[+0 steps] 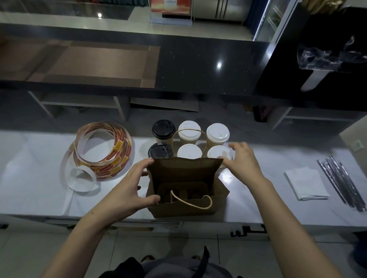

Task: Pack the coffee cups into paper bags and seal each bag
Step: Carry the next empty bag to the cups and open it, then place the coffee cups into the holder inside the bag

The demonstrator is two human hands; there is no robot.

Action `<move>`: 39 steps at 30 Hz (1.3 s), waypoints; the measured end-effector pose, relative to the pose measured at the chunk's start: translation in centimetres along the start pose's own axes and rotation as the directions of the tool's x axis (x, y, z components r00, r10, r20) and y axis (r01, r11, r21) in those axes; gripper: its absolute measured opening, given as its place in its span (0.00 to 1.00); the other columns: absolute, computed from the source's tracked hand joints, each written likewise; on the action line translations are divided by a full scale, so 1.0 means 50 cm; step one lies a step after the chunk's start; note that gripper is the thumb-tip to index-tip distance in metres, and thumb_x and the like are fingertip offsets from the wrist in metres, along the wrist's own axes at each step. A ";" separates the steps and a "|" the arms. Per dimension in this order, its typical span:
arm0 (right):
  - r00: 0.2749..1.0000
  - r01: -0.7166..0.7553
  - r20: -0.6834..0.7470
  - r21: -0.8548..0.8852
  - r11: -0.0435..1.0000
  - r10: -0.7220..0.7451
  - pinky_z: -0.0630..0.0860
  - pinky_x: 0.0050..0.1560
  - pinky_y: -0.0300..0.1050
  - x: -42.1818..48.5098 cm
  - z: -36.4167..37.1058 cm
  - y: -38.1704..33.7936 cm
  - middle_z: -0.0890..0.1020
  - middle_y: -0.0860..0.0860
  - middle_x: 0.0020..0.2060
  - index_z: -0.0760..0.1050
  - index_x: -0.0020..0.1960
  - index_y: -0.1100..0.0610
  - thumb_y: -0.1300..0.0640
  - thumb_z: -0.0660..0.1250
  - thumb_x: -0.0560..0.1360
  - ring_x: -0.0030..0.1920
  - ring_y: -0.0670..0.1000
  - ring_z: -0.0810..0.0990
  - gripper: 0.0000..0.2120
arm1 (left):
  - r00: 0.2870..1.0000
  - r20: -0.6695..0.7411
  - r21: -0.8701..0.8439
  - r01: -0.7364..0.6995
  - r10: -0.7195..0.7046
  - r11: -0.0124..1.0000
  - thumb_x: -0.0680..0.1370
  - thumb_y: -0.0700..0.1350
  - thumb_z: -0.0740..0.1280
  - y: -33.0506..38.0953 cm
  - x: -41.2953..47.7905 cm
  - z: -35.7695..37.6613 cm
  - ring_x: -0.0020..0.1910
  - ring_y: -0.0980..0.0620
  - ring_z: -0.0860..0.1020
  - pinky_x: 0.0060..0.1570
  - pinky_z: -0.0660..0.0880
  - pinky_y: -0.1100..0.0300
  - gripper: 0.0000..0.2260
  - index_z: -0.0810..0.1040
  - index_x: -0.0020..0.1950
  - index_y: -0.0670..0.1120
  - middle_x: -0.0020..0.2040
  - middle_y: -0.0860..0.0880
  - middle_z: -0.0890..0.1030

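My left thumb [153,199] hooks the near rim and my fingertips [148,161] reach the far rim, so my left hand [131,189] holds the left end of the paper bag [187,175] spread wide. My right hand [244,161] is loose, fingers splayed, with only the thumb [222,159] touching the bag's far right corner.

The bag stands upright on the white counter [38,173], mouth open, with a cardboard cup carrier [184,187] lying in its bottom. Just behind it the coffee cups [218,133] stand in two rows of three: two black-lidded [163,128] on the left, four white-lidded. A loose sticker roll [103,149] lies to the left. To the right lie folded napkins [305,184] and foil-wrapped sticks [341,185].
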State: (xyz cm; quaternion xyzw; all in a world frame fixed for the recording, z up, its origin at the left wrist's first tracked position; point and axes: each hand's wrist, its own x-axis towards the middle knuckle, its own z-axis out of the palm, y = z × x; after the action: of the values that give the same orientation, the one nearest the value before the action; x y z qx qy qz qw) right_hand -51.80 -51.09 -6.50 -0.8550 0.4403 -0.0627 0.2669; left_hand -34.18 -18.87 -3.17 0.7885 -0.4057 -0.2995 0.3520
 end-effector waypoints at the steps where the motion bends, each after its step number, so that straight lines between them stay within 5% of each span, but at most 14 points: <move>1: 1.000 -0.006 0.018 -0.006 1.000 0.006 0.75 0.65 0.54 0.004 0.003 0.001 0.73 0.50 0.68 0.73 0.73 0.52 0.41 0.75 0.73 0.69 0.54 0.71 0.32 | 1.000 -0.005 -0.003 0.000 0.000 1.000 0.74 0.49 0.80 0.001 -0.001 0.000 0.73 0.59 0.67 0.66 0.71 0.58 0.43 0.58 0.81 0.60 0.78 0.62 0.61; 19: 0.992 -0.088 0.094 0.066 0.994 0.082 0.76 0.59 0.51 -0.004 0.027 -0.015 0.75 0.56 0.66 0.69 0.73 0.56 0.56 0.79 0.69 0.63 0.58 0.75 0.36 | 1.000 -0.019 0.027 0.005 -0.005 1.000 0.73 0.53 0.80 0.010 -0.004 -0.001 0.74 0.59 0.66 0.68 0.73 0.56 0.44 0.56 0.80 0.62 0.81 0.60 0.59; 25: 0.997 -0.079 0.036 0.166 0.983 0.074 0.77 0.55 0.50 -0.020 -0.008 -0.029 0.78 0.52 0.64 0.69 0.71 0.53 0.49 0.81 0.69 0.60 0.55 0.76 0.35 | 1.000 0.011 0.043 0.005 -0.005 0.999 0.71 0.59 0.80 0.008 0.000 -0.002 0.76 0.55 0.65 0.71 0.73 0.49 0.48 0.53 0.82 0.62 0.83 0.59 0.56; 39: 0.925 0.316 -0.300 0.263 0.912 -0.234 0.81 0.60 0.53 -0.075 -0.195 -0.148 0.73 0.47 0.62 0.68 0.70 0.47 0.39 0.78 0.70 0.62 0.52 0.75 0.34 | 0.999 0.031 0.066 0.017 -0.019 0.998 0.68 0.61 0.81 0.004 0.004 0.005 0.79 0.54 0.62 0.73 0.70 0.48 0.52 0.50 0.81 0.64 0.83 0.60 0.52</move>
State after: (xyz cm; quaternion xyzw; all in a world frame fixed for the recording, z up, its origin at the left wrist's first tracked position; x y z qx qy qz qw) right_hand -52.07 -48.58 6.03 -0.8410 0.3309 -0.2799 0.3239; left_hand -34.38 -19.20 -3.19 0.7984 -0.4137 -0.3018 0.3167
